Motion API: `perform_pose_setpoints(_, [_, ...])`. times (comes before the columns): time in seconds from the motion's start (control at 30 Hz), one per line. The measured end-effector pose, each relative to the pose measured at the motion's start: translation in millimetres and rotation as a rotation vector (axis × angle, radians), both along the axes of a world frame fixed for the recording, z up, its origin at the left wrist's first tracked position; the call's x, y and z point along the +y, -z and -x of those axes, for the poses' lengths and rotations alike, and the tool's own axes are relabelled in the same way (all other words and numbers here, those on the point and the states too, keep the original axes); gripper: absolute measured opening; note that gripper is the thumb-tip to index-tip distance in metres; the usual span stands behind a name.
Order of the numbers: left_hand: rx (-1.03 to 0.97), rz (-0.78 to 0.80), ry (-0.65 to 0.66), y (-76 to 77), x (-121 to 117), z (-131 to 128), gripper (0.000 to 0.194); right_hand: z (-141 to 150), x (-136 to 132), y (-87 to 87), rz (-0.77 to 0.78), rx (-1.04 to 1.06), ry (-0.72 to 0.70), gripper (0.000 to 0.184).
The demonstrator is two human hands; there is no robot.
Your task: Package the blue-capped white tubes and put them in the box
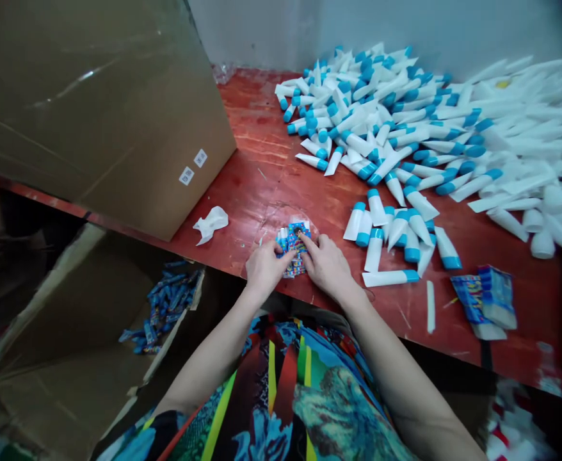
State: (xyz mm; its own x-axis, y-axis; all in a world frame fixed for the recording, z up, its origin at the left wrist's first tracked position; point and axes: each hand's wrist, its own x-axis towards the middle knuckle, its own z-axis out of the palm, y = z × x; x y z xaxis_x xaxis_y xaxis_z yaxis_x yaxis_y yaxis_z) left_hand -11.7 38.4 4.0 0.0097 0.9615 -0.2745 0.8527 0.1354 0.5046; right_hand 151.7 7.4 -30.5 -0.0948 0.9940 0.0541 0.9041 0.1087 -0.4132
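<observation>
Red-painted plywood bench [256,186], pretty scuffed up. Big cardboard box [103,115] sits on the left end, huge heap of blue-capped white tubes [372,115] far right, smaller bunch [376,208] nearer, plus crumpled tissue [210,224] and printed packets [483,301] near right.

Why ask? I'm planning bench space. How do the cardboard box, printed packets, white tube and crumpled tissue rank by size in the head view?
Cardboard box: largest.
Printed packets: next.
White tube and crumpled tissue: these look alike in size, so I won't rank them.
</observation>
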Motion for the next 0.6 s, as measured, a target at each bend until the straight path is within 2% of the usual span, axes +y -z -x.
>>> perform_pose_setpoints(0.13, [-0.007,0.012,-0.006,1.2,-0.6,1.2,0.029,1.5,2.2,5.6,0.002,-0.040,0.038,0.037])
perform_pose_setpoints(0.3, [-0.085,-0.019,-0.042,-0.3,-1.9,5.2,0.033,-3.7,-2.8,13.9,-0.118,0.147,0.108,0.030])
perform_pose_setpoints(0.37, [-0.208,-0.067,-0.045,0.2,-2.6,5.5,0.035,-5.4,-5.3,12.1,-0.205,0.253,0.101,0.031])
perform_pose_setpoints(0.5, [-0.618,-0.090,0.051,5.3,-5.5,-3.4,0.032,-3.7,-10.3,0.4,-0.317,0.346,0.040,0.031])
perform_pose_setpoints(0.6, [-0.693,-0.133,0.062,9.3,-6.5,-4.4,0.027,-1.4,-13.1,-4.7,-0.317,0.466,0.040,0.028])
